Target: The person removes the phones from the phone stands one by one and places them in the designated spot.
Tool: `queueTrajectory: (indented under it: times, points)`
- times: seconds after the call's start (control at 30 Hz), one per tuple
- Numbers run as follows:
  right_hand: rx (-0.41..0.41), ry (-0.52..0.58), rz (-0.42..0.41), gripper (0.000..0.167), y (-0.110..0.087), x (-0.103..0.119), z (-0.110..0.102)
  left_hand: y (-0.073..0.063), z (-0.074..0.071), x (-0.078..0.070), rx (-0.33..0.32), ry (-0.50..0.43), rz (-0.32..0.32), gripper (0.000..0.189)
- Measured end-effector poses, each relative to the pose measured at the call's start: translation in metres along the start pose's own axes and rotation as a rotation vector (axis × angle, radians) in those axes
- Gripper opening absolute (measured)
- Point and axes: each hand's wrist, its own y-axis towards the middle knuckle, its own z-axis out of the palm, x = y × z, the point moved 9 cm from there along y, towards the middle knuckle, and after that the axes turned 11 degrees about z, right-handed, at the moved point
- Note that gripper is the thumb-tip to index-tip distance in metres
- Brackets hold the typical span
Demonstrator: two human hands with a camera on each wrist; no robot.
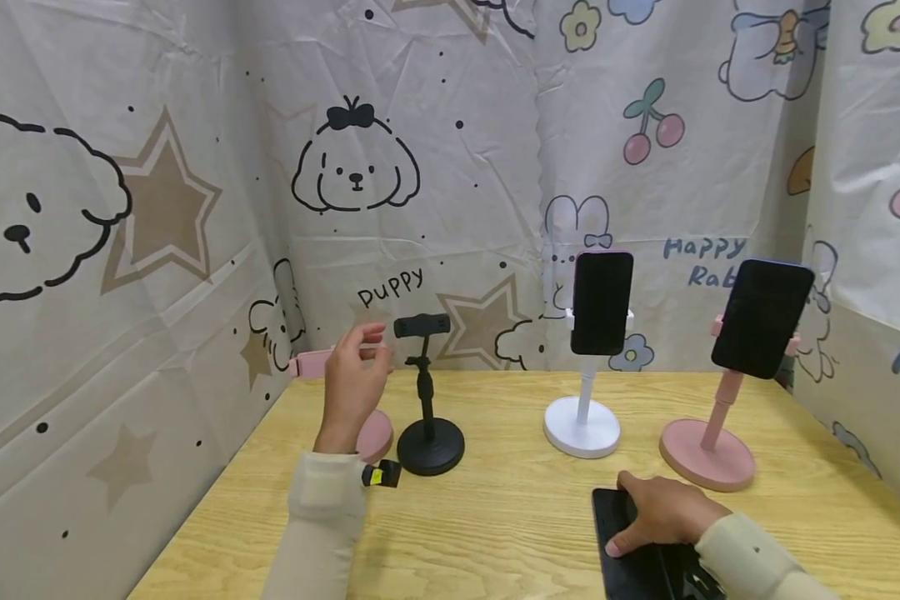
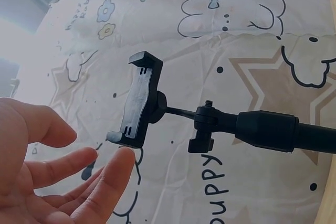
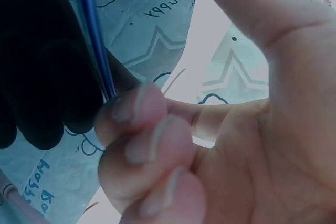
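The black phone [image 1: 633, 575] at five o'clock is gripped by the right hand [image 1: 667, 510]: likely pickup, calling next for a steady lift. The left hand [image 1: 354, 379], loosely spread, holds nothing.

Left hand [image 1: 352, 379] raised beside black stand [image 1: 431, 450], partly hiding left pink stand [image 1: 376, 437]. Right hand [image 1: 667, 510] grips dark phone [image 1: 632, 573], near right. Farther back: white stand [image 1: 582, 429] with upright phone [image 1: 602, 302], right pink stand [image 1: 708, 457] with tilted phone [image 1: 762, 318].
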Motion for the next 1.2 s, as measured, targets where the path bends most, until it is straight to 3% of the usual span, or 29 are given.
queueTrajectory:
  times: [0.47, 0.7, 0.97, 1.2]
  points:
    - [0.01, -0.002, 0.034, 0.112, 0.0, -0.021, 0.002, -0.002, 0.001, -0.002, 0.022, -0.013, -0.034, 0.032]
    - [0.009, -0.002, 0.043, 0.114, 0.003, -0.03, 0.004, -0.002, 0.002, -0.002, 0.015, -0.018, -0.014, 0.031]
    - [0.009, -0.013, 0.032, 0.11, -0.002, -0.025, 0.003, -0.002, 0.003, -0.003, 0.02, -0.006, 0.003, 0.031]
    - [-0.037, -0.045, -0.043, 0.099, -0.013, -0.007, -0.003, -0.002, 0.002, -0.007, 0.021, 0.007, 0.014, 0.031]
